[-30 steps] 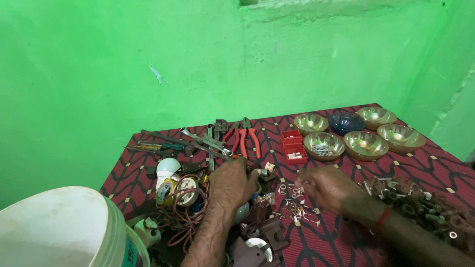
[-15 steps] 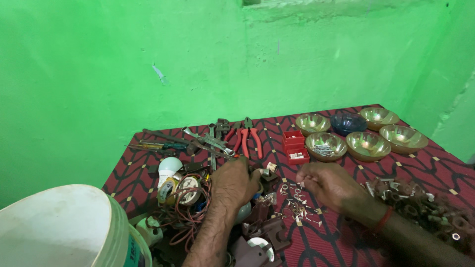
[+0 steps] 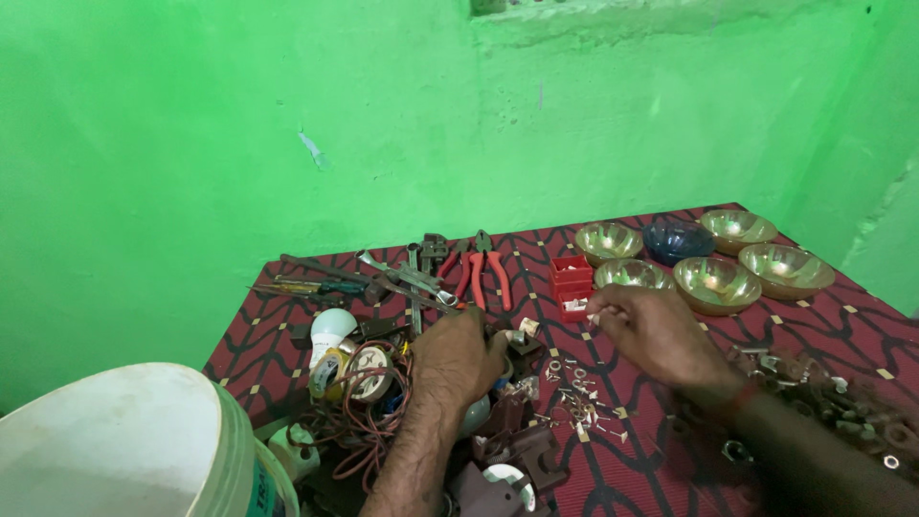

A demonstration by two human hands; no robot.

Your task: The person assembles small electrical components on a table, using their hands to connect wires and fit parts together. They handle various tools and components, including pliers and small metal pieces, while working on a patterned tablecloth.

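My left hand (image 3: 458, 362) rests palm down on a heap of brown plastic parts (image 3: 512, 450) and wire, fingers curled; what it grips is hidden. My right hand (image 3: 653, 330) hovers over the red patterned cloth (image 3: 670, 460), fingertips pinched near a small red box (image 3: 571, 278); a tiny pale piece shows at the fingertips. Several small metal fittings (image 3: 579, 402) lie scattered between the two hands.
Several glass bowls (image 3: 713, 282) and a dark blue one (image 3: 678, 239) stand at the back right. Red-handled pliers (image 3: 483, 273), screwdrivers (image 3: 316, 285) and other tools lie at the back. A white bulb (image 3: 333, 325), tape rolls (image 3: 354, 369) and a white bucket (image 3: 124, 450) sit left.
My right hand has moved back and up from the scattered fittings toward the red box. The left hand stays on the pile.
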